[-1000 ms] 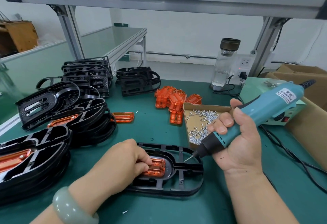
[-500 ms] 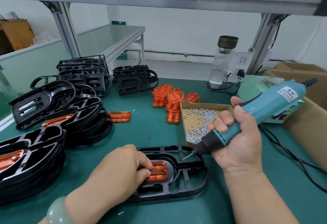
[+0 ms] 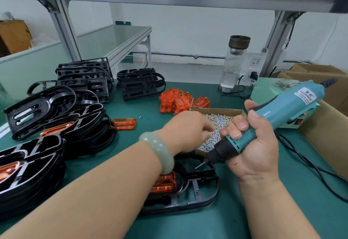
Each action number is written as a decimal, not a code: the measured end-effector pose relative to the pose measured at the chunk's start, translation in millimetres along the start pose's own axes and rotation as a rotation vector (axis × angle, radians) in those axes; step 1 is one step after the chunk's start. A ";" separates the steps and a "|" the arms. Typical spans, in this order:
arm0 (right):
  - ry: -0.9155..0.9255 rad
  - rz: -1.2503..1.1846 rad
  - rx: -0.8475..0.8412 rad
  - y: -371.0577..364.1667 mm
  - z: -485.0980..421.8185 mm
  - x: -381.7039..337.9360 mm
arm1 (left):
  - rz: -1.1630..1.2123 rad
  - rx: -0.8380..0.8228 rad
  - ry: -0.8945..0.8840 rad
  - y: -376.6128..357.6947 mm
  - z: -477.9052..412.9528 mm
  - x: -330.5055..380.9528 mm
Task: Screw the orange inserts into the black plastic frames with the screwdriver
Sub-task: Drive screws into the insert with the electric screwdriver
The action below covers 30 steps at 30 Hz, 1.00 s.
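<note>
Frame at 6 o'clock: the black frame, an oval of ribbed hard plastic, lies flat on the green mat. A translucent orange insert, ridged inside, sits in its rounded pocket. Your left forearm crosses over its left end, with a smooth pale-green bracelet at the wrist.

At 4 o'clock your right hand is clenched round the screwdriver. It has a teal barrel and a black nose, and its cord end slants up toward 2 o'clock. The thin steel bit points down-left at the frame's far rim; I cannot tell whether it touches.

At centre your left hand reaches over the near edge of the shallow cardboard tray, above the heap of small bright screws. The fingertips are blurred, so I cannot tell whether they pinch a screw.

At 9 o'clock are leaning stacks of frames, glossy, some with orange strips fitted. A single flat insert lies on the mat just beside them.

At 12 o'clock, behind the tray, is a pile of loose inserts, boxy and see-through.

At 11 o'clock stand the far stacks of grid-patterned black parts.

At 1 o'clock there is a clear glass bottle with a dark metal cap.

At 3 o'clock are plain brown cartons.
</note>
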State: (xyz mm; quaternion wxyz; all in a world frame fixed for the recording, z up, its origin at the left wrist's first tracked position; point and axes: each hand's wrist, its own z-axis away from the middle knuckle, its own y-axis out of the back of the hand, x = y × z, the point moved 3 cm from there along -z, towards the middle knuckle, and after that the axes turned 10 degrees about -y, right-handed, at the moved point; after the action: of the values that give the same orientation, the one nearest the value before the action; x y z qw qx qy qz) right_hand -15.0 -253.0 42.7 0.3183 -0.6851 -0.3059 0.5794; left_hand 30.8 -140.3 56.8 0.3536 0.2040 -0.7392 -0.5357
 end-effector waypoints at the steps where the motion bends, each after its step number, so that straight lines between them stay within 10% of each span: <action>1: 0.000 -0.004 -0.005 0.0 0.1 0.1 | -0.038 -0.073 -0.002 -6.7 -9.9 1.9; 8: 0.002 -0.024 -0.007 1.5 -1.1 -1.1 | -0.290 -0.188 0.000 -19.6 -32.0 9.2; 17: 0.013 -0.032 -0.017 1.1 -1.1 1.5 | 0.213 0.148 -0.006 -14.5 -13.5 -4.5; 30: 0.030 -0.140 0.165 -5.7 6.7 10.9 | 1.359 0.665 0.548 -2.1 95.8 -18.2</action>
State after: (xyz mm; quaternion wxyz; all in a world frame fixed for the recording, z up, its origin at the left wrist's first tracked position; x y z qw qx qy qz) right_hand -20.3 -240.4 39.9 0.4181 -0.6420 -0.2995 0.5686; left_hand -28.2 -66.6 32.5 0.6917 -0.0717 -0.7095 0.1140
